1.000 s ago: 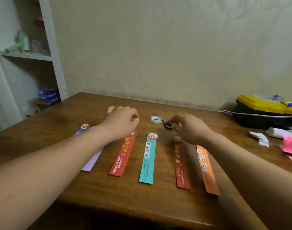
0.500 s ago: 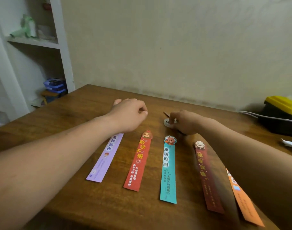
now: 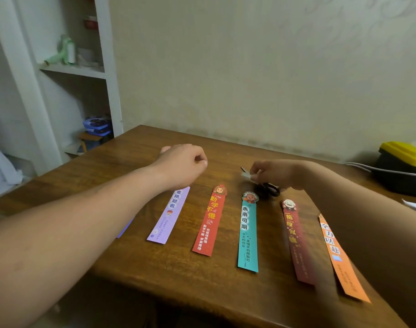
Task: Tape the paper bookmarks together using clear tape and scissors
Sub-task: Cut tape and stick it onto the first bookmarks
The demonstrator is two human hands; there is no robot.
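Paper bookmarks [image 3: 247,233] are lying in a row on the near table [image 3: 155,268]. Just beyond them, the right hand [image 3: 275,172] is pinching the clear tape [image 3: 246,175] beside the scissors [image 3: 269,190]; the left hand [image 3: 182,165] is hovering, fingers curled, empty. Bringing it over to peel the end seems wise.

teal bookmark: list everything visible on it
The teal bookmark is a narrow paper strip topped by a die-cut cartoon head with white hair. White patches with black characters run down its upper half, small dark print below. It lies flat on the wooden table, apart from the red bookmark and dark red bookmark either side, its top close to the black scissors.
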